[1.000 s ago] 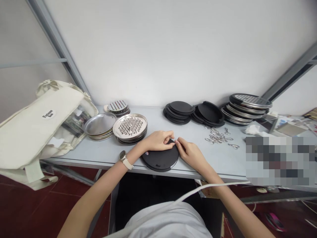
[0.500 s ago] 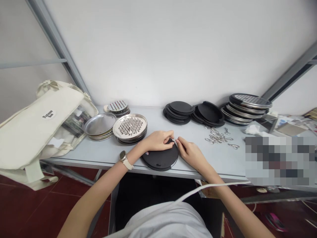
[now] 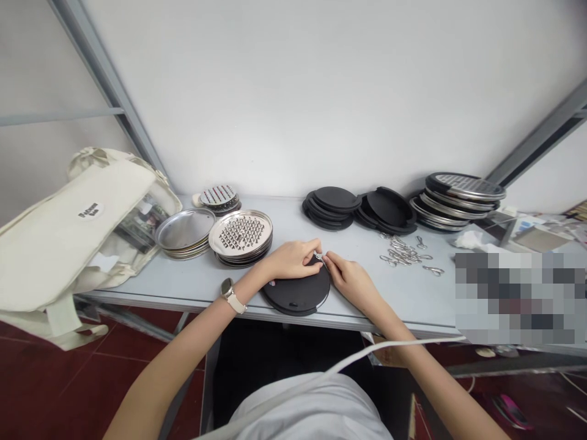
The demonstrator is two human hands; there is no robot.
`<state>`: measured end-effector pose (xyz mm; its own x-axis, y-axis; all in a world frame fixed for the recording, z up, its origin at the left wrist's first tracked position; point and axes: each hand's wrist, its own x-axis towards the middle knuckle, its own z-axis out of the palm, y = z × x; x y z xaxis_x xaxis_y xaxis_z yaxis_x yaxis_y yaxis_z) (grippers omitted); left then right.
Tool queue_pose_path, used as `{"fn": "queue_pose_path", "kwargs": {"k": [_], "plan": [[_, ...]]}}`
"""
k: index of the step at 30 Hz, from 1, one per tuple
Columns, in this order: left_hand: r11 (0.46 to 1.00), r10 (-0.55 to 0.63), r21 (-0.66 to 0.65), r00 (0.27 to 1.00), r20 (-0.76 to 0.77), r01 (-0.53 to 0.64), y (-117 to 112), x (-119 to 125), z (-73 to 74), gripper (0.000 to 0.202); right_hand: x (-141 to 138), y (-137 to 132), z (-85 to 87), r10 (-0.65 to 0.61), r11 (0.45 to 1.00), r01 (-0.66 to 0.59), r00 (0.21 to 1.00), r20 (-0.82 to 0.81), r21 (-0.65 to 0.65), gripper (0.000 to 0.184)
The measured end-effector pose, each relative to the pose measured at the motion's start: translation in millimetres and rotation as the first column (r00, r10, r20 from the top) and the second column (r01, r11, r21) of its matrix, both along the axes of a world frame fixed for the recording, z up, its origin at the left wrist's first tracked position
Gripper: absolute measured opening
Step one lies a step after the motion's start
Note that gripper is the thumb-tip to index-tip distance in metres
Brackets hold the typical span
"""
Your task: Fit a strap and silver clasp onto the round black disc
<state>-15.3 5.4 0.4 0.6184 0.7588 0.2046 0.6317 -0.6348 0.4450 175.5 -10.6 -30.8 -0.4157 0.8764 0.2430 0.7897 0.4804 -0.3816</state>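
A black round lid-like disc lies flat at the table's front edge, partly covered by my left hand. My left hand rests over its far side, thumb on top and index finger curled at the far edge, gripping the disc. Between the two hands, at the disc's far right rim, a small shiny metal clip shows. My right hand pinches this clip with thumb and index finger, the other fingers curled in. Several similar looped wire clips lie loose to the right.
Behind my hands stand stacked black discs and black trays. A taller stack of metal-rimmed graters is at right. Left are a grater-plate stack, plain metal plates and a cream bag. A white cable crosses before me.
My right fingertips have shifted slightly left toward my left fingers, and the metal clip has turned a little with them. My left hand and the disc stay in place.
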Motion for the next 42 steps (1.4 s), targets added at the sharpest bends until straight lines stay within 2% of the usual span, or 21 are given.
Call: {"fn": "queue_pose_path", "kwargs": {"k": [5,29,42], "plan": [[1.000,0.005,-0.005,1.000,0.006,-0.005,0.4,0.0,-0.6,0.021,-1.9,-1.5,1.6,-0.010,1.000,0.009,1.000,0.022,0.016,0.027],[1.000,0.005,-0.031,1.000,0.030,-0.004,-0.3,0.5,2.0,0.017,0.4,-7.0,3.6,0.032,0.999,-0.034,0.995,-0.096,-0.021,0.025],[0.999,-0.008,-0.044,0.999,0.053,0.011,0.5,-0.3,1.2,0.019,0.4,-6.7,3.5,0.029,0.999,-0.031,0.996,-0.086,-0.015,0.023]]}}
